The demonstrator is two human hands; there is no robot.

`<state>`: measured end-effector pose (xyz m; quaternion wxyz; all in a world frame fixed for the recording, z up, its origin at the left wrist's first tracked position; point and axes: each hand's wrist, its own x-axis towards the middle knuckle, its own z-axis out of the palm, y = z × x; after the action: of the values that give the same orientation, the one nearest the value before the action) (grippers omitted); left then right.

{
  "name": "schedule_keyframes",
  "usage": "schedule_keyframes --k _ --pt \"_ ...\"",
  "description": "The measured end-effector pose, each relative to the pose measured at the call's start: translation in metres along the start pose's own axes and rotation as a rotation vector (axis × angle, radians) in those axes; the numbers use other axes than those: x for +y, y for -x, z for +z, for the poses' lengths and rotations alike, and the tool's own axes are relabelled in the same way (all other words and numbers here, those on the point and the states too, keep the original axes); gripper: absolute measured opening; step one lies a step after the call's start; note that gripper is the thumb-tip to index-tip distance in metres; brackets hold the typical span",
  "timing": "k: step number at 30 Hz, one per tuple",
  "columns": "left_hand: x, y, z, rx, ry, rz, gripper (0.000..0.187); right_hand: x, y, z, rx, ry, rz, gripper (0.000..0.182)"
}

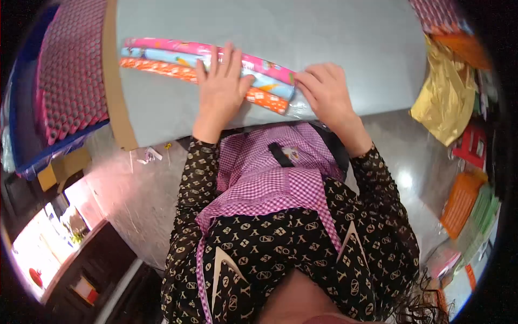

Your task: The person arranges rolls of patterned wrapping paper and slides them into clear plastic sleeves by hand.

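Three long wrapping paper rolls lie side by side on the grey table top [356, 32]: a pink roll [270, 67], a light blue roll [162, 56] and an orange patterned roll [156, 68]. Clear plastic film [300, 110] shines over them and sticks out past their right end. My left hand [222, 86] rests flat across the middle of the rolls, fingers spread and pointing away from me. At the right end of the pink roll, the fingers of my right hand [327, 92] are bent together in a pinch on the film; their tips are partly hidden.
Beyond the table's brown left edge [114, 81], many pink patterned rolls [75, 70] are stacked in a blue container [27, 124]. To the right hang gold foil sheeting [449, 92] and a red plastic item [472, 147]. An orange basket-like item [462, 204] stands lower right.
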<state>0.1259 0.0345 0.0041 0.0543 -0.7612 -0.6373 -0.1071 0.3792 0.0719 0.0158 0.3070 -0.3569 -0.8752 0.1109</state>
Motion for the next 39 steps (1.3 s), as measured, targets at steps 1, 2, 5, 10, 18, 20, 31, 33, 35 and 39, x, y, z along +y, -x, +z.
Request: schedule_keyframes --k 1,2,5,10,18,20,31,33,35,39 --pt "0.000 0.001 -0.001 -0.019 -0.014 0.001 0.059 0.000 -0.001 0.001 0.007 -0.021 -0.027 0.020" --pt "0.002 0.000 -0.002 -0.006 0.014 -0.014 0.060 0.000 -0.001 0.002 -0.008 -0.018 -0.032 0.020" --pt "0.003 0.000 -0.004 -0.003 0.036 -0.027 0.061 0.004 -0.003 0.002 -0.020 -0.007 -0.072 0.021" --pt "0.005 -0.002 -0.007 0.067 0.042 -0.012 0.060 0.004 -0.007 0.000 -0.088 0.045 -0.119 0.029" --pt "0.005 0.001 -0.006 0.074 0.086 -0.032 0.063 0.009 -0.013 0.005 -0.084 0.065 -0.194 0.029" --pt "0.005 0.001 -0.008 0.074 0.084 -0.032 0.063 0.013 -0.012 0.007 -0.087 0.069 -0.214 0.029" --pt "0.004 0.002 -0.006 0.046 0.087 -0.030 0.062 0.021 -0.013 0.014 -0.069 0.054 -0.290 0.033" --pt "0.004 0.002 -0.006 0.047 0.087 -0.031 0.061 0.021 -0.013 0.015 -0.064 0.049 -0.292 0.033" --pt "0.003 0.002 -0.008 0.048 0.086 -0.031 0.061 0.020 -0.014 0.015 -0.058 0.044 -0.293 0.033" --pt "0.000 0.003 -0.009 0.038 0.072 -0.028 0.058 0.012 -0.015 0.010 -0.102 0.042 -0.221 0.032"
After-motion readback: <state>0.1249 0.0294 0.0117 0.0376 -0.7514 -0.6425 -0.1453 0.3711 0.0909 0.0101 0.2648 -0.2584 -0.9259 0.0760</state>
